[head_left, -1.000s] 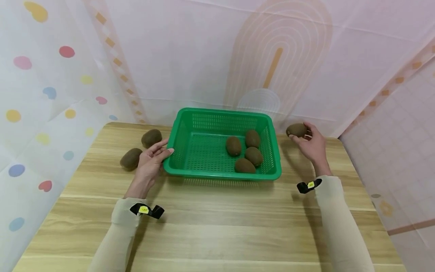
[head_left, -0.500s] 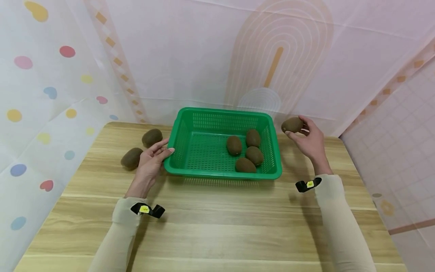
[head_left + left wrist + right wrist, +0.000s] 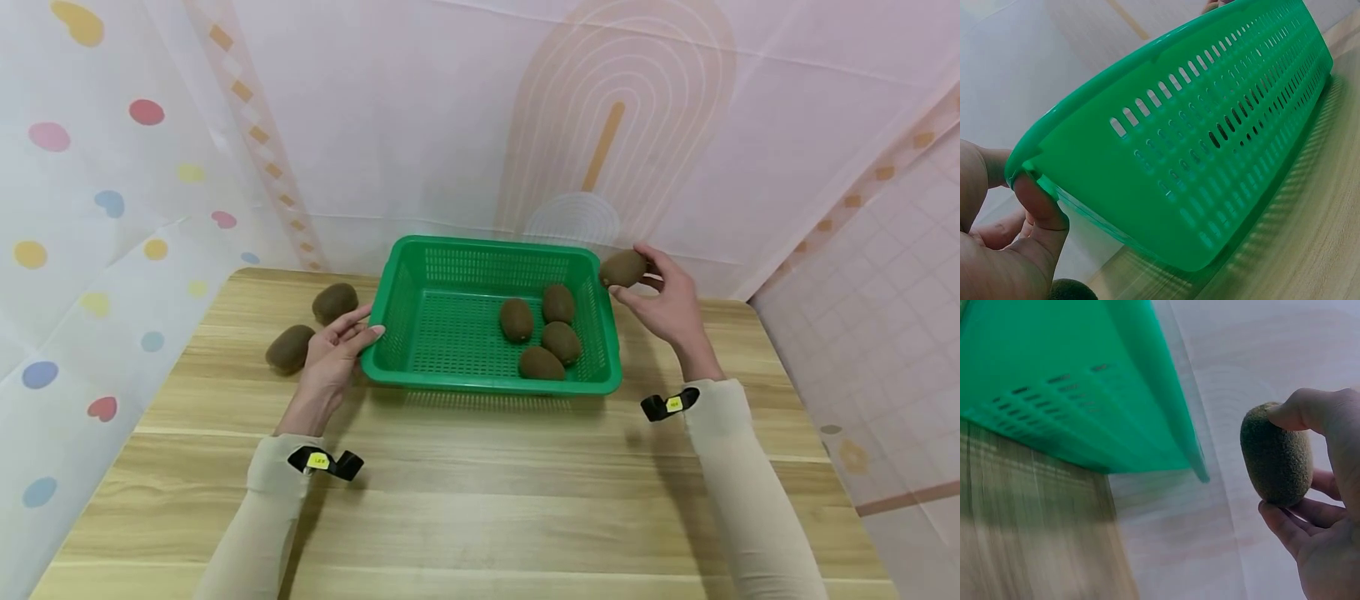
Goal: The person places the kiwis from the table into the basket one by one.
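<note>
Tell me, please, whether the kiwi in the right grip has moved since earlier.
Yes: in the head view, the kiwi shifted leftward and up, toward the green basket.

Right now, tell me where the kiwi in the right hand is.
In the head view, the kiwi is right of centre, in the right hand, just outside the far right corner of the green basket.

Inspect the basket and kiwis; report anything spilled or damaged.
Nothing stands out: the green basket, four kiwis inside, two kiwis left of it and the kiwi in the right hand show no visible damage.
</note>
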`<state>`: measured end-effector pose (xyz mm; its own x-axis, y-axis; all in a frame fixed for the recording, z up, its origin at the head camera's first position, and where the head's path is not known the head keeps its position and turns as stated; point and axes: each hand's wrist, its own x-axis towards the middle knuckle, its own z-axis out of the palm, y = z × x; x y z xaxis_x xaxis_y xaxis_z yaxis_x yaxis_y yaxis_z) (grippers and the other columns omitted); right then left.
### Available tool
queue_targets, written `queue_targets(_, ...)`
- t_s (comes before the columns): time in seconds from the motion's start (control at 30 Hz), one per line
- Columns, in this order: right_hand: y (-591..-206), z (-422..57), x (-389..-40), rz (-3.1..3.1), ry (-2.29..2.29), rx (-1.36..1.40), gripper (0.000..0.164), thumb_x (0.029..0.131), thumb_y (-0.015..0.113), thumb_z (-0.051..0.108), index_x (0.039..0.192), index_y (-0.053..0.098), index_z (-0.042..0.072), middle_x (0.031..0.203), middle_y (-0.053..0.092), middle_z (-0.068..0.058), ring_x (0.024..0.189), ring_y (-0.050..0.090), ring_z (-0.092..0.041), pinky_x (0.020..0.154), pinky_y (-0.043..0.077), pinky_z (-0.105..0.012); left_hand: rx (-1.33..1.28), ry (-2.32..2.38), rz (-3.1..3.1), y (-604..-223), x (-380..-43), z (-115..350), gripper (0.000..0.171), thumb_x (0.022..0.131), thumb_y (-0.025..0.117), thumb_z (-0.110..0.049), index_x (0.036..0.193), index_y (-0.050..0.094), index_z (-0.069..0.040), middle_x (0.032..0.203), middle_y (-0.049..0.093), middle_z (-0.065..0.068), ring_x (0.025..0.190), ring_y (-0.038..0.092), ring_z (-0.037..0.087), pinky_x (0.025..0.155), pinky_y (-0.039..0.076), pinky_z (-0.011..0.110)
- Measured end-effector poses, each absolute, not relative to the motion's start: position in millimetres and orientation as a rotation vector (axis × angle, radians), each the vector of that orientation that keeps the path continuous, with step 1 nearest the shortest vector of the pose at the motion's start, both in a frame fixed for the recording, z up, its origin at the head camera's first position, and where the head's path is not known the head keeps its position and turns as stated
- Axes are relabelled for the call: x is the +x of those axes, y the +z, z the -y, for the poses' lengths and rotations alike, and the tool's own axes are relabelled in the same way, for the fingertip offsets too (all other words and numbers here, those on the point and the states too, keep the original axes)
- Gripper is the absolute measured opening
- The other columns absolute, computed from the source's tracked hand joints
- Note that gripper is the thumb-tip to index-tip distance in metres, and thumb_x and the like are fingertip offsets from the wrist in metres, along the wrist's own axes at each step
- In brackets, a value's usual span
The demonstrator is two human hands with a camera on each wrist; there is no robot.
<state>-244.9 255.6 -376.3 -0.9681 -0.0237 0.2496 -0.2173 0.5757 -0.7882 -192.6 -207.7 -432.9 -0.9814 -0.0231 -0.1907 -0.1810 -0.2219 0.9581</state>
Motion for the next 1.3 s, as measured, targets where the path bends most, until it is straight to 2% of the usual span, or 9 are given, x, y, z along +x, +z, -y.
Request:
queue_targets(0.17, -374.1, -246.0, -247.6, 2.591, 1.341, 0.314, 0.072, 0.091, 0.078, 0.015, 0.154, 0.045, 0.004, 0.149, 0.052, -0.018, 0.133, 0.054, -0.035, 0.112, 0.047, -0.049, -0.247, 2.381, -1.876, -433.6, -193.1, 207.7, 0.064, 0.096, 0.074, -0.012, 0.153, 0.047, -0.005, 0.099, 0.07, -0.015, 0.085, 0.07, -0.001, 0.071, 0.058, 0.015)
queue_targets(0.4, -370.2, -232.6, -249.6, 2.586, 1.347, 0.423, 0.069, 0.09, 0.078, 0.009, 0.151, 0.047, 0.002, 0.145, 0.055, -0.019, 0.13, 0.054, -0.036, 0.112, 0.047, -0.052, -0.242, 2.376, -1.875, -433.4, -193.0, 207.6, 0.058, 0.1, 0.068, -0.01, 0.153, 0.046, -0.006, 0.095, 0.07, -0.014, 0.083, 0.07, 0.0, 0.068, 0.058, 0.015)
queue_targets(0.77, -367.7, -214.8, -251.0, 2.67, 1.318, 0.527, 0.071, 0.091, 0.078, 0.014, 0.154, 0.046, 0.007, 0.147, 0.054, -0.016, 0.133, 0.052, -0.033, 0.112, 0.045, -0.054, -0.225, 2.375, -1.894, -433.7, -193.3, 206.3, 0.06, 0.099, 0.069, -0.01, 0.154, 0.045, -0.004, 0.094, 0.069, -0.013, 0.082, 0.069, 0.0, 0.07, 0.058, 0.014)
queue_targets(1.0, -368.5, -208.4, -252.3, 2.737, 1.279, 0.557, 0.072, 0.092, 0.078, 0.019, 0.154, 0.045, 0.006, 0.149, 0.053, -0.015, 0.136, 0.051, -0.033, 0.112, 0.046, -0.055, -0.226, 2.371, -1.88, -433.1, -192.7, 204.9, 0.058, 0.099, 0.068, -0.01, 0.153, 0.046, -0.005, 0.095, 0.069, -0.013, 0.081, 0.07, 0.0, 0.068, 0.058, 0.015)
queue_targets(1.1, -367.7, -206.7, -251.3, 2.783, 1.275, 0.576, 0.071, 0.093, 0.078, 0.019, 0.154, 0.044, 0.006, 0.152, 0.051, -0.014, 0.137, 0.05, -0.034, 0.113, 0.045, -0.054, -0.224, 2.376, -1.871, -433.2, -192.8, 204.4, 0.058, 0.099, 0.069, -0.01, 0.153, 0.047, -0.005, 0.096, 0.07, -0.013, 0.081, 0.07, 0.0, 0.068, 0.058, 0.015)
queue_targets(1.3, -368.9, -207.1, -249.2, 2.911, 1.253, 0.566, 0.072, 0.096, 0.074, 0.026, 0.158, 0.039, 0.015, 0.165, 0.036, -0.013, 0.141, 0.047, -0.047, 0.115, 0.041, -0.059, -0.211, 2.395, -1.841, -433.9, -193.8, 203.3, 0.061, 0.097, 0.073, -0.011, 0.152, 0.047, -0.004, 0.099, 0.071, -0.011, 0.084, 0.072, 0.002, 0.071, 0.059, 0.016)
